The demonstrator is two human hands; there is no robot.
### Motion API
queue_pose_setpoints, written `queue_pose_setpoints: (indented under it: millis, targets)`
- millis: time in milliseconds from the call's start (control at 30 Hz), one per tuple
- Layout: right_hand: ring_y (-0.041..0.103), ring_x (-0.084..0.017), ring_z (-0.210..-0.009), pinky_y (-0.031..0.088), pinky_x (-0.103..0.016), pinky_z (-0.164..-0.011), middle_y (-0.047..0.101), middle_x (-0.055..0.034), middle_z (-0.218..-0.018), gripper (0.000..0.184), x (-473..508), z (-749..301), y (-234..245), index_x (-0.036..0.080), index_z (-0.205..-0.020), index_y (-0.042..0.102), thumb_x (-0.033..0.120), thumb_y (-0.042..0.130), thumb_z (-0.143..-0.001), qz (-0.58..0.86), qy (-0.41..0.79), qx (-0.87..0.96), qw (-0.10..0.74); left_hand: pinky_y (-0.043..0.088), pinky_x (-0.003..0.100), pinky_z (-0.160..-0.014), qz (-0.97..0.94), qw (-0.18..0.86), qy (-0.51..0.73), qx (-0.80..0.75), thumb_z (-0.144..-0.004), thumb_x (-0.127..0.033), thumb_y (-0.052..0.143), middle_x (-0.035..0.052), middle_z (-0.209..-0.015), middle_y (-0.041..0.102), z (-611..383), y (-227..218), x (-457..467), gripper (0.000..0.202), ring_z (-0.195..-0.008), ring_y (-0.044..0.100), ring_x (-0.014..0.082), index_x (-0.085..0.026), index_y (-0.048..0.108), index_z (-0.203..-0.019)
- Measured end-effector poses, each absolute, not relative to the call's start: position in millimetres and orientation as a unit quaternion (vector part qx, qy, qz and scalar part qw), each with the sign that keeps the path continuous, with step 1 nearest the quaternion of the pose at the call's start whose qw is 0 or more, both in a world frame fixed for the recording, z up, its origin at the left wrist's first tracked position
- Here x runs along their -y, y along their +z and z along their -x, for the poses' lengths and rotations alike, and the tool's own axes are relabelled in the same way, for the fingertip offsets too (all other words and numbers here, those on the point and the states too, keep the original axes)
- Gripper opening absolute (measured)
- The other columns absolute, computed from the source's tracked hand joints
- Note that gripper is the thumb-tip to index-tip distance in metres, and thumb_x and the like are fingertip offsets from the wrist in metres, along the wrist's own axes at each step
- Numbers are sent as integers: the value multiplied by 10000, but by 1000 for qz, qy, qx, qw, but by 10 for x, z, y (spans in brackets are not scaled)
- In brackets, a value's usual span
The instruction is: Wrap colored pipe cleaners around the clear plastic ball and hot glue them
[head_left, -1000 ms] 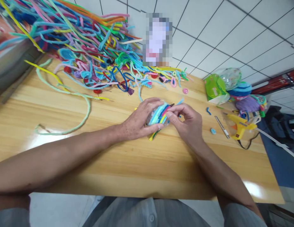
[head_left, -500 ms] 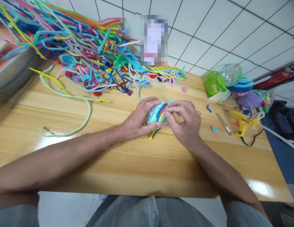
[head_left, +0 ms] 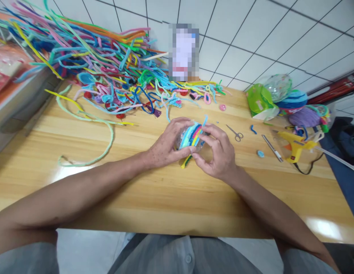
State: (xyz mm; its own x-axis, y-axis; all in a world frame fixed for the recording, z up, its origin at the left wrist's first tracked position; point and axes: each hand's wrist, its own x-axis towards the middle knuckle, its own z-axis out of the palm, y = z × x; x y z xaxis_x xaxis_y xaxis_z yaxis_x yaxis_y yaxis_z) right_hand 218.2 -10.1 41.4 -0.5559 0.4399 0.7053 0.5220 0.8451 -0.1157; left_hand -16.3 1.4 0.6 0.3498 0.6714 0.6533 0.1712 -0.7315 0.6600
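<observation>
A clear rounded plastic piece striped with light blue, dark blue, pink and yellow pipe cleaners is held just above the table, in front of me. My left hand curls round its left side, thumb along the lower edge. On the right side, my right hand has its fingers on the striped surface and its thumb at the lower edge. A light blue pipe cleaner end sticks up past the right fingers. Yellow and green pipe cleaner ends poke out below the piece.
A heap of pipe cleaners lies at the back left, near a blurred-out upright rectangle. Small scissors, a craft knife, a light blue disc and a yellow glue gun lie right. Behind them stands a green pack.
My right thumb has slid down from the stripes to the piece's lower edge, and the right fingers have spread over it. The scissors now show beside my right hand. The view has shifted slightly.
</observation>
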Motion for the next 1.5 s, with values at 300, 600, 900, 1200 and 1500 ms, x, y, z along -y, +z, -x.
queue_pose_setpoints:
  millis: [300, 600, 900, 1200, 1500]
  targets:
    - [734, -394, -1361, 679, -626, -1084, 739, -201, -1401, 636, 79, -2165, 299, 226, -1535, 536, 317, 778, -955, 255, -46, 877, 404, 489, 571, -1292, -788, 257, 483, -282, -1039, -496, 746, 160, -1555, 568, 198, 45, 11, 666, -1526, 540, 325, -295, 458, -1605]
    - [722, -385, -1378, 669, -621, -1079, 729, -178, -1440, 566, 120, -2151, 287, 272, -1506, 566, 316, 756, -974, 279, -15, 873, 401, 476, 589, -1307, -791, 262, 461, -306, -1046, -520, 726, 167, -1587, 534, 216, 70, 40, 664, -1548, 516, 336, -290, 447, -1603]
    - [731, -388, -1359, 669, -614, -1079, 740, -197, -1414, 619, 126, -2114, 276, 234, -1524, 552, 312, 788, -957, 271, -19, 866, 421, 457, 565, -1329, -790, 275, 461, -296, -1093, -519, 634, 162, -1596, 528, 251, 59, 33, 593, -1570, 500, 322, -280, 455, -1606]
    - [735, -389, -1349, 668, -618, -1066, 739, -192, -1420, 610, 125, -2102, 252, 253, -1523, 553, 315, 782, -961, 279, -17, 858, 431, 469, 562, -1312, -792, 258, 459, -309, -1078, -507, 679, 162, -1577, 567, 243, 91, 31, 580, -1556, 530, 320, -279, 487, -1576]
    - [725, -385, -1364, 647, -636, -1093, 738, -172, -1431, 598, 136, -2095, 220, 272, -1520, 567, 305, 774, -960, 277, 0, 857, 435, 474, 552, -1311, -785, 271, 463, -309, -1072, -514, 684, 158, -1561, 559, 236, 94, 44, 569, -1542, 532, 312, -270, 494, -1550]
